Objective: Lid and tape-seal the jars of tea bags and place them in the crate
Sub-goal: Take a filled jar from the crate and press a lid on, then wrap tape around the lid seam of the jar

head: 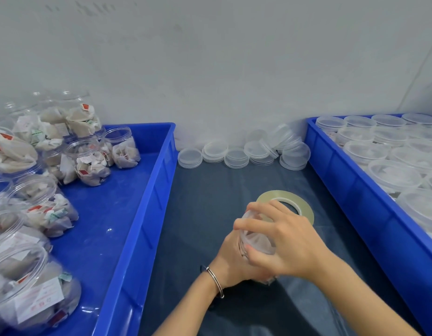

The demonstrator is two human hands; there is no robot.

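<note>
A clear jar of tea bags [258, 241] stands on the dark table between my hands. My left hand [234, 260] grips its body from the left. My right hand [283, 241] curls over the clear lid [253, 215] on top, fingers spread around its rim. A roll of clear tape [286, 202] lies flat just behind the jar, partly hidden by my right hand. Loose clear lids [236, 154] sit stacked along the wall. The blue crate on the right [355, 185] holds several lidded jars [394, 175].
A blue crate on the left [142, 214] holds several open jars stuffed with tea bags [89, 161], some piled at its back. A pale wall closes off the far side. Dark table surface [210, 209] shows between the two crates.
</note>
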